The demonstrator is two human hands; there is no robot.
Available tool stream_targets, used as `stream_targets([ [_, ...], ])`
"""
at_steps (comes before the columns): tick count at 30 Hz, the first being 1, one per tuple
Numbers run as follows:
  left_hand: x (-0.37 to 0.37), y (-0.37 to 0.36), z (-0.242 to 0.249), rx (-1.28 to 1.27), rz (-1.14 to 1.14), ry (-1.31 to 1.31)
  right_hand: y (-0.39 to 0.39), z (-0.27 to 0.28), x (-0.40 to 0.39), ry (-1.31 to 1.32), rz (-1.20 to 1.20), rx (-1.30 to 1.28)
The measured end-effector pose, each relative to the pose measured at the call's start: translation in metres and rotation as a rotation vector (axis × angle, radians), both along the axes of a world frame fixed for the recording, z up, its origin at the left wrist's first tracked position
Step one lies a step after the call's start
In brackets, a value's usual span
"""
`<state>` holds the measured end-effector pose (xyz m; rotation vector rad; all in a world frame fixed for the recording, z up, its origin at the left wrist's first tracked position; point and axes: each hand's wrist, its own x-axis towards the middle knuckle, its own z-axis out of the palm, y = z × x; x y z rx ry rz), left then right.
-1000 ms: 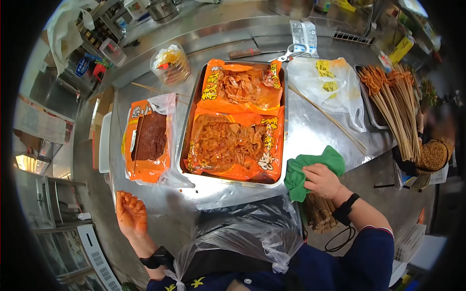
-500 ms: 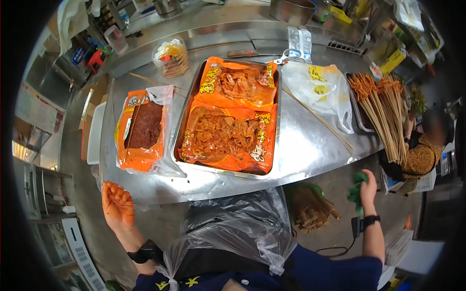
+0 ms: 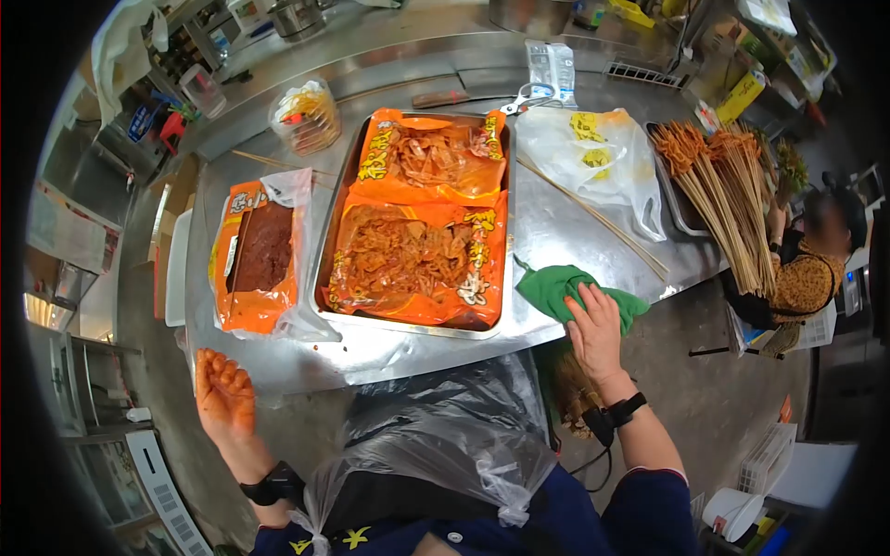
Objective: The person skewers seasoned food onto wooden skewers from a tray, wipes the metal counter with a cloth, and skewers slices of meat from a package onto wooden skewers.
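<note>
My right hand (image 3: 595, 326) presses a green cloth (image 3: 564, 289) onto the steel table near its front edge, fingers lying over the cloth. My left hand (image 3: 225, 394), stained orange, is raised at the table's front left edge with its fingers curled in and nothing seen in them. Between them on the table stands a metal tray (image 3: 505, 310) with two orange food packages, an upper one (image 3: 436, 157) and a lower one (image 3: 408, 259), both showing reddish sliced food. To its left lies an orange package (image 3: 264, 250) of dark red food on a white plastic bag.
Skewered food (image 3: 723, 185) lies at the right beside a person (image 3: 807, 269). A white plastic bag (image 3: 593, 176), loose sticks (image 3: 603, 222), scissors (image 3: 528, 99), a knife (image 3: 440, 98) and a clear container (image 3: 304, 119) are around the tray. A stick bundle (image 3: 570, 394) is below the table.
My right hand has moved left and forward from beside the table, bringing the crumpled green cloth onto the tabletop, where it is now spread. My left hand has hardly moved. The view has shifted slightly.
</note>
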<state>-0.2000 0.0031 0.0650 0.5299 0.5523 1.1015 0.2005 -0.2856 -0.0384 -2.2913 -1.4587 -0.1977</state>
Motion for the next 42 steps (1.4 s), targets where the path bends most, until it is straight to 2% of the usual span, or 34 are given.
stream_targets([
  [1, 0.001, -0.001, 0.001, -0.030, 0.080, 0.035, -0.008, -0.006, 0.006, 0.003, -0.007, -0.007],
  [6, 0.006, 0.002, 0.001, 0.024, 0.049, 0.028, -0.067, -0.023, 0.071, -0.207, -0.246, 0.036],
  [8, 0.004, -0.001, 0.004, 0.031, 0.070, 0.044, -0.102, -0.008, 0.099, -0.219, -0.378, -0.044],
  [10, -0.006, -0.001, 0.002, 0.059, 0.051, 0.006, -0.167, -0.013, 0.129, -0.271, -0.644, -0.222],
  [11, -0.014, 0.001, -0.002, 0.038, 0.087, 0.020, -0.202, -0.018, 0.145, -0.126, -0.847, -0.243],
  [12, -0.021, 0.002, -0.005, 0.029, 0.087, 0.012, -0.234, -0.025, 0.157, -0.082, -1.089, -0.123],
  [13, -0.028, 0.003, -0.009, 0.013, 0.104, -0.018, -0.251, -0.013, 0.159, 0.059, -1.161, -0.024],
  [14, -0.034, 0.003, -0.012, -0.002, 0.123, -0.040, -0.280, -0.025, 0.174, 0.334, -1.025, 0.391],
  [16, -0.036, 0.007, -0.018, 0.008, 0.119, -0.020, -0.233, 0.028, 0.144, 0.932, -0.809, 0.973],
  [18, -0.021, 0.008, -0.013, -0.061, 0.159, 0.034, -0.159, 0.085, 0.100, 1.071, -0.664, 1.038],
  [22, 0.004, 0.011, -0.002, 0.003, 0.016, -0.048, -0.057, 0.093, 0.056, 1.075, -0.394, 0.925],
  [24, 0.011, 0.007, 0.001, 0.000, 0.051, -0.036, -0.018, 0.063, 0.037, 0.809, -0.399, 0.268],
  [26, 0.014, 0.005, -0.003, -0.056, 0.074, -0.011, 0.034, 0.049, -0.008, 0.074, -0.045, -0.078],
  [28, 0.015, 0.003, -0.001, -0.081, 0.125, 0.008, 0.062, 0.013, -0.022, 0.077, 0.150, -0.144],
  [29, 0.013, 0.003, -0.001, -0.061, 0.116, 0.009, 0.073, 0.004, -0.014, 0.115, 0.160, -0.152],
  [31, 0.004, 0.005, -0.005, -0.022, 0.093, 0.012, 0.090, -0.020, 0.013, 0.093, 0.174, 0.010],
  [32, 0.006, 0.003, 0.001, -0.040, 0.162, 0.070, 0.101, -0.014, 0.022, 0.078, 0.177, 0.001],
  [36, 0.008, -0.001, 0.014, -0.063, 0.211, 0.015, 0.134, -0.014, 0.058, 0.059, 0.081, -0.081],
  [39, 0.000, -0.005, 0.017, -0.031, 0.265, 0.052, 0.104, 0.002, 0.030, 0.083, 0.159, -0.124],
  [42, -0.024, -0.001, -0.001, -0.008, 0.244, 0.004, 0.066, 0.021, -0.016, 0.185, 0.264, -0.196],
])
